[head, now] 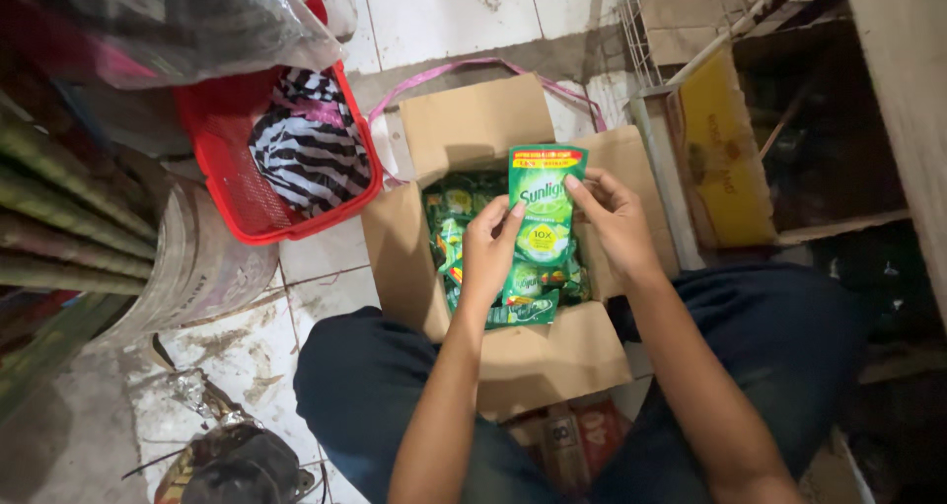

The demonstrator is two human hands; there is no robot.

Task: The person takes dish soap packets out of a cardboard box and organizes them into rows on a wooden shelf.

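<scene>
Dark-trousered knees frame the shot as a seated person lifts a strip of green sachets (pixel 538 230) above an open cardboard box (pixel 513 356) on the tiled floor. Fingers of the left hand (pixel 490 248) are pinched on the strip's left edge, those of the right hand (pixel 614 218) on its upper right edge, so both are clamped on the packaging. More green sachets (pixel 446 213) lie packed inside the box beneath. By the look of it, the strip is being drawn out or looked over; clearing it from the box would call for a steady two-handed lift so the hanging lower sachets do not snag. To the left sits a red basket (pixel 232 174) holding striped cloth (pixel 311 144).
</scene>
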